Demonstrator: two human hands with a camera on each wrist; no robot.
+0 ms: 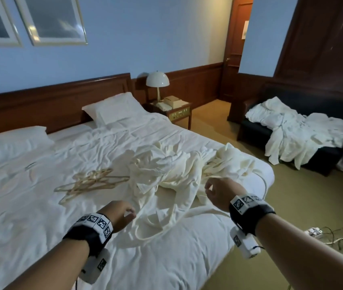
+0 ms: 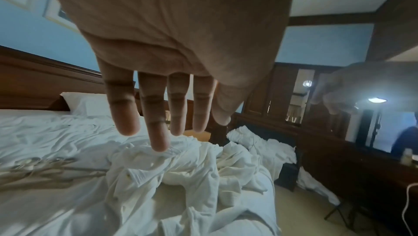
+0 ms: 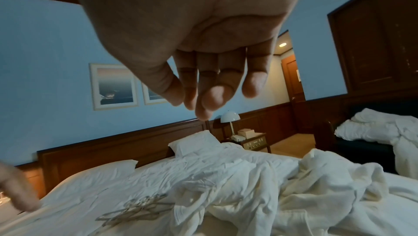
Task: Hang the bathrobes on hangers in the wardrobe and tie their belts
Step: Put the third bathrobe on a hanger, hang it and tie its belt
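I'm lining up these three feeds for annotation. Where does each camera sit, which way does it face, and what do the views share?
Head: worn on the head, looking forward and down over the bed; shows both forearms, left hand and right hand.
Left wrist: under the left wrist, looking along the open left hand towards the bathrobes.
Right wrist: under the right wrist, looking along the loosely curled, empty right hand towards the headboard.
Shared: all three show the bed, bathrobes and hangers.
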